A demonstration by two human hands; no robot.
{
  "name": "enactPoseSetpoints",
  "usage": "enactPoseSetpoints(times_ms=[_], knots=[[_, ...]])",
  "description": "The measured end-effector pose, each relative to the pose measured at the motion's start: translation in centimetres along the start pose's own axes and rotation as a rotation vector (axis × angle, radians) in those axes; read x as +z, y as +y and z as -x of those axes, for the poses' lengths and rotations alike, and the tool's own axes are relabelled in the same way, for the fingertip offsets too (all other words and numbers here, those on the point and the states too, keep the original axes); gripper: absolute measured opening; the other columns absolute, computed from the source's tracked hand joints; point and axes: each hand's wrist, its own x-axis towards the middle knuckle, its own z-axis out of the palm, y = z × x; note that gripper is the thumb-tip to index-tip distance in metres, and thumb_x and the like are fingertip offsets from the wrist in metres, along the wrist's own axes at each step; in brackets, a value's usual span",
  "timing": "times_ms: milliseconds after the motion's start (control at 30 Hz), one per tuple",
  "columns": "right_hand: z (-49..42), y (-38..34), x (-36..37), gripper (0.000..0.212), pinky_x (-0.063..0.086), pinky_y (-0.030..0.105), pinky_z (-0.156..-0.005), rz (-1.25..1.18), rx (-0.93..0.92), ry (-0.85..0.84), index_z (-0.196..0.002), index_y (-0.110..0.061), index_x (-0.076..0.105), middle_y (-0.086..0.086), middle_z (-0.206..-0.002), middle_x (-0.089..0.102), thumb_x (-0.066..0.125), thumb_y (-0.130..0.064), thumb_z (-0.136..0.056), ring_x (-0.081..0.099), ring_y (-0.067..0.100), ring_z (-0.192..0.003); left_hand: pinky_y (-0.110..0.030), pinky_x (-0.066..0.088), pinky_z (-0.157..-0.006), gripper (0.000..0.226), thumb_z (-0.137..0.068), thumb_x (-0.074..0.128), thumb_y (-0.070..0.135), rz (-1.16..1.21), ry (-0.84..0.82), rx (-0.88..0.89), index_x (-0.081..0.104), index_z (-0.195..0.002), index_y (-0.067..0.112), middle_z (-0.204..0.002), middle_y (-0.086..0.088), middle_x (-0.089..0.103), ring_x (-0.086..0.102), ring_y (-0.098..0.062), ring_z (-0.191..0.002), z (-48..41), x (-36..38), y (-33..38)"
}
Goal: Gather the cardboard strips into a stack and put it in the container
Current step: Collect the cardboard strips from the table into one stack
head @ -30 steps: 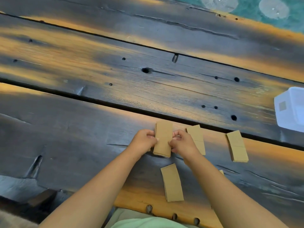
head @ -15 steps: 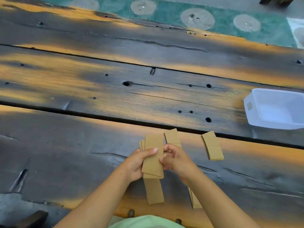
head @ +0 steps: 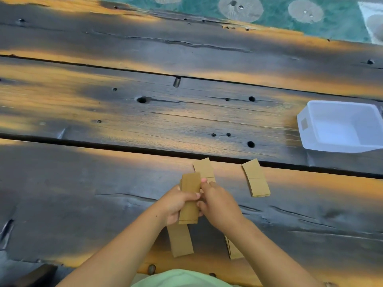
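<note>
Both hands hold a small stack of brown cardboard strips [head: 189, 198] just above the table. My left hand [head: 176, 204] wraps the stack from the left; my right hand [head: 217, 204] pinches its right edge. More strips lie flat on the wood: one strip [head: 204, 168] just beyond the hands, one pile [head: 256, 179] to the right, one strip [head: 180, 241] under the left wrist, and one [head: 234, 250] partly hidden by my right forearm. The white plastic container [head: 306, 131] stands open and empty at the far right.
The table [head: 103, 183] is dark, weathered planks with knot holes and a deep gap [head: 103, 140] running across. A green patterned mat [head: 290, 17] lies beyond the far edge. The near table edge is close to my body.
The stack has been lifted off the table and squared up between both hands, which drew back toward me. The camera tilted, bringing the whole white container into view.
</note>
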Motion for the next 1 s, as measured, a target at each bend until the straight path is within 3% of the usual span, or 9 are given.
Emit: enactPoseSetpoints(times_ms=[133, 200, 400, 567, 667, 833, 1000], knots=[[-1.8, 1.8, 0.1, 0.042, 0.05, 0.035, -0.077, -0.095, 0.103, 0.017, -0.133, -0.02, 0.054, 0.004, -0.113, 0.062, 0.058, -0.028, -0.092, 0.063, 0.025, -0.103, -0.043, 0.064, -0.075, 0.04, -0.094, 0.057, -0.005, 0.064, 0.032, 0.059, 0.068, -0.125, 0.017, -0.108, -0.024, 0.076, 0.075, -0.032, -0.087, -1.7, -0.5, 0.2], [-3.0, 3.0, 0.0, 0.041, 0.05, 0.035, -0.081, -0.131, 0.18, 0.018, -0.133, -0.018, 0.056, 0.005, -0.114, 0.064, 0.058, -0.026, -0.093, 0.062, 0.024, -0.103, -0.042, 0.065, -0.076, 0.038, -0.095, 0.054, -0.007, 0.102, 0.077, 0.079, 0.068, -0.125, 0.013, -0.104, -0.023, 0.076, 0.076, -0.033, -0.089, -2.7, -1.2, 0.3], [-6.1, 6.9, 0.0, 0.026, 0.042, 0.03, -0.075, -0.256, 0.342, 0.016, -0.114, -0.015, 0.061, 0.001, -0.103, 0.064, 0.062, -0.023, -0.089, 0.06, 0.022, -0.095, -0.038, 0.059, -0.065, 0.029, -0.095, 0.063, 0.006, 0.16, 0.179, 0.031, 0.066, -0.123, 0.002, -0.075, -0.01, 0.067, 0.062, -0.021, -0.062, -4.9, -1.6, 0.3], [-8.4, 7.7, 0.9, 0.043, 0.051, 0.046, -0.099, -0.639, 0.582, -0.003, -0.128, -0.01, 0.059, 0.01, -0.12, 0.067, 0.067, -0.025, -0.087, 0.063, 0.031, -0.113, -0.038, 0.065, -0.069, 0.018, -0.091, 0.071, 0.008, 0.124, 0.316, 0.082, 0.07, -0.108, 0.015, -0.095, -0.008, 0.078, 0.077, -0.018, -0.073, -6.6, -0.9, -0.1], [-9.1, 7.5, 1.5, 0.044, 0.05, 0.041, -0.094, -0.665, 0.599, -0.002, -0.126, -0.011, 0.055, 0.006, -0.116, 0.064, 0.069, -0.023, -0.086, 0.061, 0.027, -0.109, -0.042, 0.066, -0.073, 0.017, -0.092, 0.07, 0.008, 0.122, 0.316, 0.079, 0.068, -0.106, 0.016, -0.098, -0.005, 0.078, 0.079, -0.021, -0.079, -7.0, -0.5, -0.5], [-9.4, 7.4, 2.6, 0.02, 0.042, 0.032, -0.078, -0.695, 0.655, 0.114, -0.103, -0.019, 0.052, -0.008, -0.086, 0.055, 0.064, -0.013, -0.088, 0.054, 0.012, -0.081, -0.045, 0.065, -0.073, 0.034, -0.09, 0.072, 0.011, 0.192, 0.282, 0.017, 0.063, -0.122, 0.012, -0.11, -0.011, 0.076, 0.078, -0.026, -0.086, -6.7, -0.6, 0.1], [-8.9, 6.8, 2.6, 0.021, 0.05, 0.036, -0.078, -0.776, 0.629, 0.112, -0.075, -0.017, 0.057, 0.002, -0.079, 0.063, 0.063, -0.003, -0.088, 0.058, 0.021, -0.081, -0.042, 0.065, -0.07, 0.028, -0.096, 0.066, 0.015, 0.167, 0.192, 0.017, 0.069, -0.123, 0.014, -0.114, -0.009, 0.074, 0.077, -0.026, -0.087, -5.7, -0.7, 0.1]])
